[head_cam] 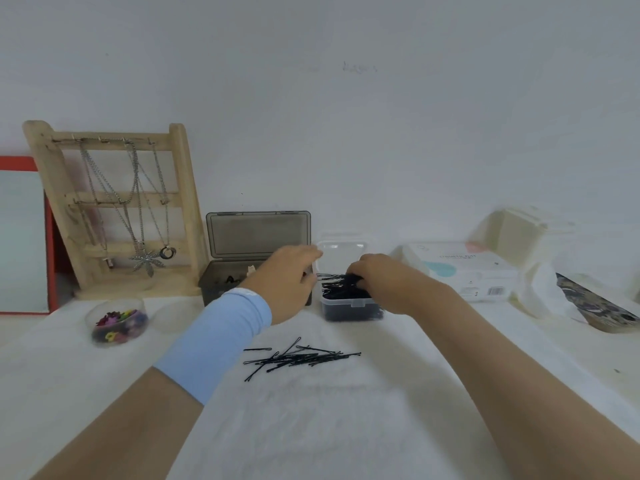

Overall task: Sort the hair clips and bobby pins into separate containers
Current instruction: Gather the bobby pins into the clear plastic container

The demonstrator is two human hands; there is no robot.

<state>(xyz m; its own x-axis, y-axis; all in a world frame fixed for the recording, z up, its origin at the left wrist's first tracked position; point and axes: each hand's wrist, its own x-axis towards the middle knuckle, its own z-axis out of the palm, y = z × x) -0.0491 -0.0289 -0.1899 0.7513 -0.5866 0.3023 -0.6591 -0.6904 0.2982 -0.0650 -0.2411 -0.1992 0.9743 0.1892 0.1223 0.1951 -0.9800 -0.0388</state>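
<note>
A small clear box (351, 308) full of black bobby pins stands open in the middle of the table. My right hand (384, 280) reaches into it, fingers curled over a bunch of bobby pins (341, 284). My left hand (289, 282), with a blue wrist sleeve, rests against the box's left side; its fingertips are hidden. A loose pile of bobby pins (301, 356) lies on the white cloth in front of the box. A round clear tub (119, 323) at the left holds several colourful hair clips. A grey open-lidded box (242, 271) sits behind my left hand.
A wooden jewellery stand (114, 209) with necklaces leans on the wall at the back left, beside a red-framed mirror (24, 237). At the right lie a white packaged box (464, 271), crumpled plastic (540, 292) and a patterned flat object (595, 306).
</note>
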